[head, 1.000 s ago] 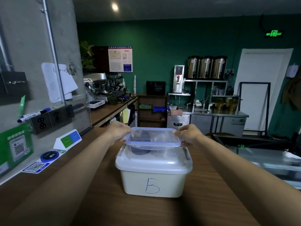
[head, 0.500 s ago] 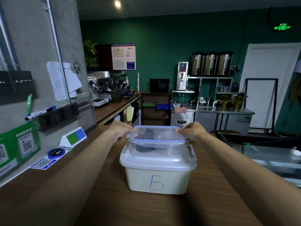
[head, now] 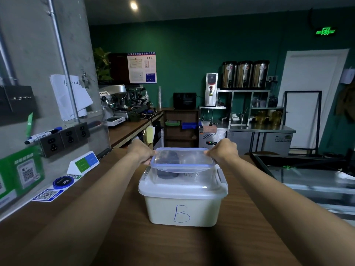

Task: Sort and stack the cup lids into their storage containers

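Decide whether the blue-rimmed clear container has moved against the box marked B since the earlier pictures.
No. The blue-rimmed clear container keeps its place over the box marked B; the whole view shifted together, so only the camera moved.

1. A brown wooden counter (head: 192, 246) fills the foreground.
2. On the grey concrete wall at left, a row of dark power sockets (head: 65, 139) has a blue-capped marker (head: 43, 134) lying on top.
3. White papers (head: 71, 96) hang above the sockets, behind a metal pipe (head: 61, 54).
4. A green QR placard (head: 23, 171), a blue QR sticker (head: 48, 194) and a white tent sign (head: 83, 163) sit along the wall's base.
5. A silver espresso machine (head: 123, 100) stands on a side counter.
6. A framed notice (head: 141, 67) hangs on the dark green back wall, beside a leafy plant (head: 101, 64).
7. Three steel urns (head: 245, 73) stand on a metal shelf, a white water boiler (head: 211, 89) just to their left.
8. A green exit sign (head: 325, 32) glows above a white door (head: 311, 93).
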A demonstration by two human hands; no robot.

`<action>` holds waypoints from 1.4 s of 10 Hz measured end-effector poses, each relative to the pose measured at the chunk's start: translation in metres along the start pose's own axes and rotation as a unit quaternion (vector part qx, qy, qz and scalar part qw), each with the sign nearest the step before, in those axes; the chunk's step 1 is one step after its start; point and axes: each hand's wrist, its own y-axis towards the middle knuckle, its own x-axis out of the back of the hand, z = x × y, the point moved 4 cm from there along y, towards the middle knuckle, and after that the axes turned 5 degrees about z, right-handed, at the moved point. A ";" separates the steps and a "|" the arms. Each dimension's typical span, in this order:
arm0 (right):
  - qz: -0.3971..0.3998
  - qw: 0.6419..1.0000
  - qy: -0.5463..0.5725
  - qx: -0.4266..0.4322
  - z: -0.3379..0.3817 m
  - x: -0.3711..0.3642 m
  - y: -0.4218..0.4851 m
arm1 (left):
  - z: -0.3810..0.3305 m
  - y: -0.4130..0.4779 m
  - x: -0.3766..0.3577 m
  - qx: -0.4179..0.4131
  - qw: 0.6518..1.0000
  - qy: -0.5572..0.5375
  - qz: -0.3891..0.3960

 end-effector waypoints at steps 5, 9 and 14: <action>0.019 0.994 -0.039 0.103 0.008 0.020 -0.038 | -0.007 -0.027 0.008 -0.149 0.979 0.129 -0.056; 0.038 0.921 -0.155 0.354 0.008 -0.002 -0.082 | -0.016 -0.075 -0.026 -0.321 0.905 0.272 0.064; 0.027 0.884 -0.278 0.374 -0.001 -0.009 -0.104 | -0.012 -0.086 -0.040 -0.358 0.845 0.397 -0.016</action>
